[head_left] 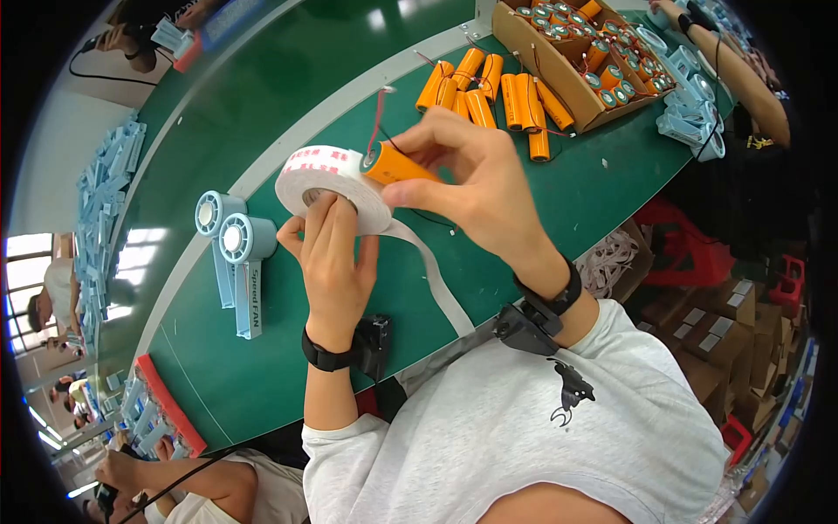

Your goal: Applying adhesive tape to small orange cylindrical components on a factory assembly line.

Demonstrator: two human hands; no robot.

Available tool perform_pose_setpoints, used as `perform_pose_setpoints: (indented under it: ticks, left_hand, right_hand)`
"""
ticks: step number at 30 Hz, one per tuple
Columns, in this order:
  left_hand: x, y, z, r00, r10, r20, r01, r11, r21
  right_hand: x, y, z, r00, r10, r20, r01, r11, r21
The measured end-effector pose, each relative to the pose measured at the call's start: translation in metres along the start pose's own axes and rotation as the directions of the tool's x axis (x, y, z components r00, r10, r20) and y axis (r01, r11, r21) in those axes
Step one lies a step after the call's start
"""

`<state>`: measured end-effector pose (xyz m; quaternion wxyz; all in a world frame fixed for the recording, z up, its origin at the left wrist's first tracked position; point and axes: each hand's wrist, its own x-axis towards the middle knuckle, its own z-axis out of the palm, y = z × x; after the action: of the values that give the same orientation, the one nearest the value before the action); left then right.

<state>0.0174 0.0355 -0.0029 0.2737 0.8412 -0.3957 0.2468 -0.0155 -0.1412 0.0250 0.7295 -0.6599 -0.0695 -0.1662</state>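
- Battery [397,165]: orange cylinder with a red wire off its end, pinched in your right hand [476,188], held above the green bench [349,79] and butted against the tape roll [330,182].
- Tape roll: white with red print, gripped in your left hand [330,253], fingers curled over its front face. A loose strip [436,279] trails from it toward your chest.
- Neither hand is spread; both are closed on their parts.
- Progress, my read: tape looks about to go on this battery, none visibly wrapped on it yet. Early in this piece.
- Remaining: a heap of loose orange batteries [489,92] sits further back on the bench, and a cardboard box [576,61] holds more. Can't tell which lot is finished.
- Two light blue handheld fans [234,253] lie to your left, untouched.
- Hidden: far end of the battery is inside your right palm; the contact point between tape end and battery is covered by your fingers.
- Another person's arm [733,70] reaches in at top right; what it's doing is cut off by the rim.
- Picture edges are bent and dark, detail there is unreadable.
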Motion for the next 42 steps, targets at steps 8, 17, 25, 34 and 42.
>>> perform_pose_setpoints:
  ticks: [8, 17, 25, 34, 42]
  left_hand:
    - [0.002, 0.003, -0.007, 0.998, 0.005, 0.056, -0.007, 0.999, 0.045]
    - [0.001, 0.031, 0.006, 0.987, -0.114, -0.111, 0.118, 0.992, 0.035]
    - [-0.043, 0.044, -0.007, 0.969, -0.175, 0.173, 0.187, 0.981, -0.052]
    - [-0.022, 0.001, -0.075, 0.934, -0.199, 0.298, 0.223, 0.974, -0.048]
    - [-0.018, -0.033, -0.065, 0.913, -0.188, 0.361, 0.212, 0.977, -0.028]
  right_hand:
    - [0.005, 0.013, 0.018, 0.993, 0.119, 0.025, -0.121, 0.985, 0.121]
    - [0.016, 0.016, 0.027, 0.926, 0.249, -0.284, -0.082, 0.867, 0.492]
    - [0.044, 0.016, -0.009, 0.818, 0.047, -0.574, 0.375, 0.712, 0.594]
    - [0.019, -0.014, -0.02, 0.993, 0.003, 0.122, -0.013, 0.997, 0.08]
    - [0.005, -0.002, -0.041, 0.959, 0.242, 0.15, -0.285, 0.84, 0.461]
